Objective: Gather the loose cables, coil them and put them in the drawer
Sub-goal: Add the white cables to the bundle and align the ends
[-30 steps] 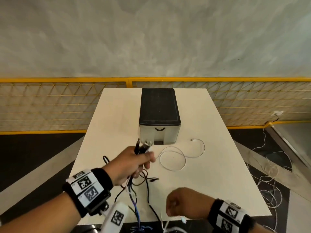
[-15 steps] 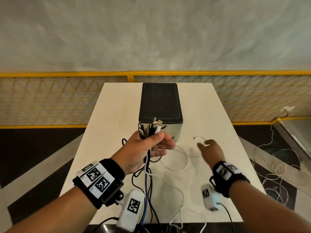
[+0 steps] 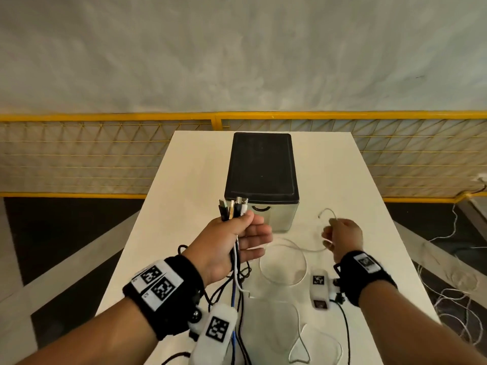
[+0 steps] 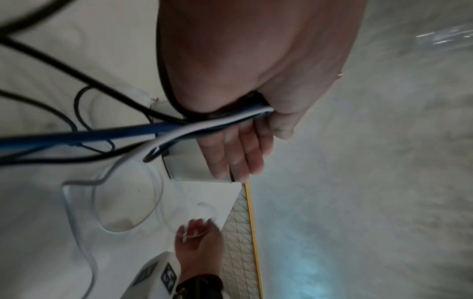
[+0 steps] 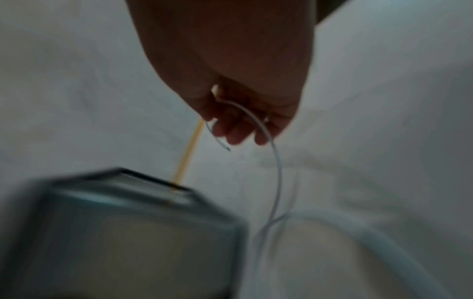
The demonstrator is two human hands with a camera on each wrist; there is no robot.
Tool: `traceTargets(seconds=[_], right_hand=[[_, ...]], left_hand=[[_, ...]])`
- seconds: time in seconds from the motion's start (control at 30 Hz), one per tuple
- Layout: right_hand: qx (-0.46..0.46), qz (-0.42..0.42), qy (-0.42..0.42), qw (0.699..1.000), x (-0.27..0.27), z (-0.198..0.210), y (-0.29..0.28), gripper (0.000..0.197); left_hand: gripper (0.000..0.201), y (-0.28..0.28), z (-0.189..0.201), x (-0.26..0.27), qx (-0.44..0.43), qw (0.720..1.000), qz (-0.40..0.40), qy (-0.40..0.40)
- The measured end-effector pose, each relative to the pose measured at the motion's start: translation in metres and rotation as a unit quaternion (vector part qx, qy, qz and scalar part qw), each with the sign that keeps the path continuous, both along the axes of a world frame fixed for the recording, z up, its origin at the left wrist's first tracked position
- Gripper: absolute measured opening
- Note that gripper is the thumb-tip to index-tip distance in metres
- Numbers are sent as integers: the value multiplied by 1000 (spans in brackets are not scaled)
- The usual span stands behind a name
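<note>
My left hand point(image 3: 237, 233) is raised in front of the drawer box point(image 3: 262, 169) and pinches a bundle of cables point(image 3: 233, 208), plugs upward, between thumb and forefinger; the other fingers lie straight. Black, blue and white cords point(image 4: 143, 131) hang from the left hand point(image 4: 256, 113) to the table. My right hand point(image 3: 342, 233) is right of the box and grips a thin white cable point(image 3: 290, 246) near its end. That white cable point(image 5: 276, 161) runs out of the curled fingers point(image 5: 238, 129) and loops over the table. The drawer point(image 3: 266, 214) is closed.
The white table point(image 3: 184, 193) has the box at its middle rear. A yellow mesh fence point(image 3: 79, 154) runs behind it. More white cords point(image 3: 448, 285) lie on the floor to the right. Dark floor is at the left.
My right hand went from the table's near edge out to the white cable's end and took hold of it. My left hand lifted the bundle higher, toward the box.
</note>
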State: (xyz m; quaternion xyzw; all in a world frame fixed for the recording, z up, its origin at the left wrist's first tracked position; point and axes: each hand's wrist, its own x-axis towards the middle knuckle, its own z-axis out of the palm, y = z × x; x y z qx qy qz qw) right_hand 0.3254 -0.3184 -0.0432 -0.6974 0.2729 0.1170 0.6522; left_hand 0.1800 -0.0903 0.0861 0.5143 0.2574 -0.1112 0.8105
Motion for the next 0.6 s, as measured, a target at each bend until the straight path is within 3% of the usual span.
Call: traceTargets(seconds=[0.07, 0.17, 0.27, 0.5, 0.6], right_hand=[[65, -9, -96, 993, -22, 43, 22, 14], [11, 83, -237, 968, -63, 92, 49, 16], [-21, 171, -312, 934, -105, 117, 68, 12], [-134, 282, -404, 860, -134, 113, 81, 15], [-154, 301, -424, 840, -136, 111, 81, 15]], left_hand=[[30, -5, -3, 10, -7, 1000, 11, 10], [31, -13, -4, 20, -30, 999, 12, 6], [30, -21, 0, 21, -68, 997, 21, -17], [41, -21, 13, 5, -134, 986, 32, -90], [33, -18, 18, -3, -125, 986, 7, -109]])
